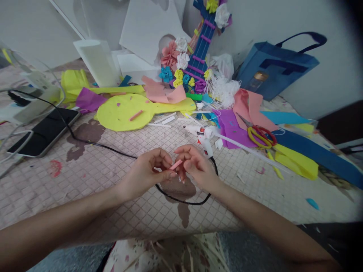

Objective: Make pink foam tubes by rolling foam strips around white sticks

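Note:
A small pink rolled strip [176,164], paper or foam by its look, is pinched in my left hand [146,170] between thumb and fingers. Close beside it is my right hand [200,168], with its fingers curled near the strip's far end; whether they grip it I cannot make out. Just beyond my hands a white glue gun [204,131] lies on the table, with a long clear glue stick [241,145] out of its back. Its black cord [181,202] loops under my hands. Farther back lies a yellow guitar-shaped cutout [124,109] with another pink roll [136,115] on it.
Red-and-yellow scissors [262,136] rest among purple [235,130], pink and blue sheets at the right. A decorated blue guitar neck [200,56] with paper flowers leans at the back, near a blue bag [279,68]. At the left are a phone [44,132] and a power strip [36,104].

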The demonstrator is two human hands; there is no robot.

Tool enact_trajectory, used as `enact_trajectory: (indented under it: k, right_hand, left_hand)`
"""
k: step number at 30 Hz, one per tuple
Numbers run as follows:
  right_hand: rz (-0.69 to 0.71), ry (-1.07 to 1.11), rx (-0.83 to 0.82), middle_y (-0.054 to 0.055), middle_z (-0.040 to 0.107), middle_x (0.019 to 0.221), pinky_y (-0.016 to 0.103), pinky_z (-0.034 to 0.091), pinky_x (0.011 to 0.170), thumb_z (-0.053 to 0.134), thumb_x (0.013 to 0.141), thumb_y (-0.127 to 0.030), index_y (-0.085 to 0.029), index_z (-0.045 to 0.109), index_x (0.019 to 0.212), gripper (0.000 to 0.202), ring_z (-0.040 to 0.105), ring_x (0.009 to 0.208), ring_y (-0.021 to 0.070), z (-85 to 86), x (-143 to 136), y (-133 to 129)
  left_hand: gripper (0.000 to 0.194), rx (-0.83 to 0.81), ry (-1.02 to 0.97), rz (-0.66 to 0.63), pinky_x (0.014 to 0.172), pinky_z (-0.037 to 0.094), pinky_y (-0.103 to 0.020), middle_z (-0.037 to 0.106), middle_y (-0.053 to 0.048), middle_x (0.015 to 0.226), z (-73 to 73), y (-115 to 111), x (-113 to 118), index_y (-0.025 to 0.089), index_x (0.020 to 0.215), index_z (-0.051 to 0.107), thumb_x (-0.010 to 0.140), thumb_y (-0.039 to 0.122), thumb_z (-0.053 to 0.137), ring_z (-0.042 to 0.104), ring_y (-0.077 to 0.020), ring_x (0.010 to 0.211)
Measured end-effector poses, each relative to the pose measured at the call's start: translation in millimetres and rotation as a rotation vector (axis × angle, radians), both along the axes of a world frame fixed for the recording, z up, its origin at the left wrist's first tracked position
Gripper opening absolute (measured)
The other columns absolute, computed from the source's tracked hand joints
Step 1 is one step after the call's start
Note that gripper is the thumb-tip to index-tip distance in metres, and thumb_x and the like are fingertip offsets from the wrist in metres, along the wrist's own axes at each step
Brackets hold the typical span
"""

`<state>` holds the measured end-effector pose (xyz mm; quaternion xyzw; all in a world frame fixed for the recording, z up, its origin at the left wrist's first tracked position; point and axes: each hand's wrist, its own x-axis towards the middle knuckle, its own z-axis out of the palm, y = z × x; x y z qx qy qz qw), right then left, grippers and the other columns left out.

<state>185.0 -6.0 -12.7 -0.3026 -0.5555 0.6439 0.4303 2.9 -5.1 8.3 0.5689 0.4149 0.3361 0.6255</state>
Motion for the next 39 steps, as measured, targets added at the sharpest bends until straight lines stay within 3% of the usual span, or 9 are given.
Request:
enact_trajectory:
  k: [4, 10, 20, 28, 35, 39]
  right_hand:
    - [0.019, 0.104, -0.101, 0.0, 0.061, 0.077, 0.021, 0.046, 0.044, 0.038, 0.087, -0.06, -0.022, 0.049, 0.107, 0.044, 0.056, 0.052, 0.0092, -4.0, -1, 2]
    - [-0.114, 0.021, -0.103, -0.001, 0.056, 0.071, 0.021, 0.045, 0.044, 0.037, 0.092, -0.051, -0.02, 0.053, 0.098, 0.035, 0.054, 0.052, 0.0089, -3.6, -2, 2]
    - [-0.191, -0.05, -0.072, -0.002, 0.056, 0.071, 0.02, 0.043, 0.043, 0.045, 0.091, -0.046, -0.019, 0.056, 0.09, 0.028, 0.052, 0.049, 0.0071, 0.3, -1, 2]
    - [-0.192, -0.088, -0.075, -0.002, 0.055, 0.07, 0.021, 0.041, 0.042, 0.045, 0.09, -0.048, -0.019, 0.056, 0.09, 0.031, 0.051, 0.048, 0.0075, 2.5, -1, 2]
    - [-0.189, -0.17, -0.039, -0.003, 0.053, 0.067, 0.02, 0.041, 0.043, 0.049, 0.088, -0.047, -0.019, 0.054, 0.089, 0.028, 0.05, 0.049, 0.0073, 3.7, -1, 0]
    - [-0.193, -0.174, -0.042, -0.005, 0.053, 0.064, 0.02, 0.042, 0.043, 0.056, 0.085, -0.042, -0.02, 0.053, 0.093, 0.024, 0.05, 0.047, 0.0069, 2.0, -1, 2]
  left_hand:
    - [0.027, -0.157, -0.106, -0.053, 0.053, 0.051, -0.019, 0.065, 0.001, 0.069, 0.8, 4, -1, 0.015, 0.081, 0.051, 0.07, 0.023, 0.074, 0.06, -0.0087, 0.058]
    - [0.026, -0.357, -0.241, -0.036, 0.061, 0.055, -0.023, 0.068, -0.001, 0.072, -2.2, 7, -4, 0.015, 0.084, 0.052, 0.072, 0.022, 0.073, 0.065, -0.0108, 0.063]
    - [0.029, -0.316, -0.281, -0.052, 0.063, 0.054, -0.023, 0.07, -0.004, 0.08, -3.1, 7, -6, 0.017, 0.106, 0.058, 0.08, 0.027, 0.066, 0.067, -0.0125, 0.066]
    - [0.024, -0.393, -0.304, -0.015, 0.065, 0.054, -0.023, 0.071, -0.005, 0.082, -6.1, 10, -8, 0.018, 0.104, 0.061, 0.083, 0.027, 0.063, 0.066, -0.0111, 0.065]
    - [0.022, -0.39, -0.282, 0.1, 0.063, 0.055, -0.023, 0.066, -0.002, 0.08, -1.3, 17, -9, 0.016, 0.096, 0.063, 0.077, 0.025, 0.068, 0.064, -0.0099, 0.064]
    - [0.024, -0.372, -0.276, 0.049, 0.064, 0.055, -0.025, 0.064, 0.0, 0.078, -3.3, 16, -10, 0.017, 0.098, 0.06, 0.077, 0.026, 0.069, 0.063, -0.0102, 0.065]
